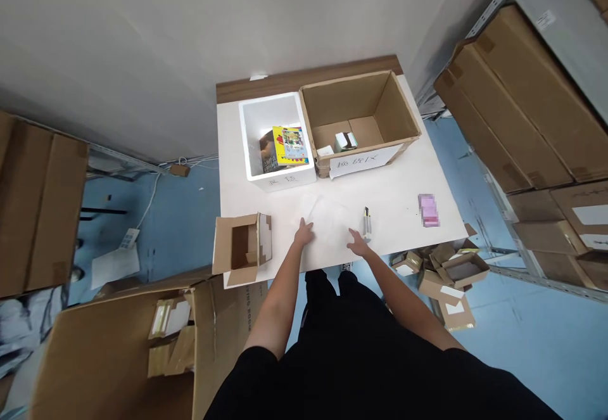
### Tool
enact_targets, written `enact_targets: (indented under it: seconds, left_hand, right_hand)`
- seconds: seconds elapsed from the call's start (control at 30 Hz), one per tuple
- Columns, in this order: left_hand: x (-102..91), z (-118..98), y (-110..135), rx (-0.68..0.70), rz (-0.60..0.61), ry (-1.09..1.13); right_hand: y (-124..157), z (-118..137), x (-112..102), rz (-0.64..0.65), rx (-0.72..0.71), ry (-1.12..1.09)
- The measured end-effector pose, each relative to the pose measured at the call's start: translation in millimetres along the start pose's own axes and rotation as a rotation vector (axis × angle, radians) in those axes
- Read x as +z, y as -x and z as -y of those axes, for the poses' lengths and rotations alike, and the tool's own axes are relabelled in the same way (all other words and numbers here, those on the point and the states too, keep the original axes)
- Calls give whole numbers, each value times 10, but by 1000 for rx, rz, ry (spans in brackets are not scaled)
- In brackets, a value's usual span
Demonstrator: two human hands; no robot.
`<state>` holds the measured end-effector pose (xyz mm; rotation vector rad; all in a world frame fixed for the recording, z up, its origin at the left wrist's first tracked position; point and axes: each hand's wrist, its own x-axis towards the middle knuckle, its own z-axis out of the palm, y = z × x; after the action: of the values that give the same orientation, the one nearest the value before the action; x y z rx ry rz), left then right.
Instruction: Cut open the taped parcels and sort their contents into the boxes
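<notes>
A thin, translucent plastic sheet or bag lies flat on the white table, faint against its surface. My left hand rests at its left edge, index finger and thumb spread. At the lower right edge is my right hand, also with fingers apart. Just beyond the right hand lies a utility knife with a dark and yellow end. Left of my left hand stands a small open cardboard box, flaps out. Farther right lies a pink item, blurred in the picture.
At the back stand a white foam box holding books and an open cardboard carton with small boxes inside. A large carton is at lower left. Discarded boxes lie right; shelved cartons flank the table.
</notes>
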<state>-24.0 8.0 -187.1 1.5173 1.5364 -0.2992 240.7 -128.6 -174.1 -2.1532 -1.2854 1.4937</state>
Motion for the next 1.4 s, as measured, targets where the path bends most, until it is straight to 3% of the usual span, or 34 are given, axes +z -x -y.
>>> enact_targets:
  seconds: [0.1,0.17,0.33,0.4,0.5,0.63,0.73,0.87,0.93,1.03,1.1,1.2,1.4]
  left_hand:
    - [361,75,62,59,-44,73]
    - [560,76,91,118,-48,174]
    - [851,-107,120,215,17,394]
    - [874,-218,144,270,-11,454]
    - [821,-360,274,414,-74,495]
    - [594,-358,724,658,-127,413]
    - [231,-48,1204,644,-324,366]
    - [-541,847,1791,343,-684,233]
    - [-928,1359,1976,205,-706,137]
    - [-1284,1954,2069,210,-540,-13]
    - [-1323,2182,2037,263,-414,-68]
    - [-1156,2321,1943,266,-354,-34]
    - [-644,2191,1876,215,-483,81]
  right_hand:
    - [-176,22,152,101,59,-7]
    - [-316,141,221,123,-11,-41]
    - [-550,502,321,163,-99,-256]
    - [-585,615,327,123,-61,-411]
    - [-598,769,295,-57,-32,-575]
    - [-553,1103,257,-261,-101,-571]
    - [-429,1569,352,-312,-250,-517]
    - [-106,2404,813,-330,-451,-412]
    - [74,2796,1193,-317,-512,-321]
    - [254,3195,1830,-257,-529,-76]
    - [281,3302,2196,-171,-492,160]
    - [200,3280,2543,-7,-369,457]
    - [-5,3160,2726,139,-211,561]
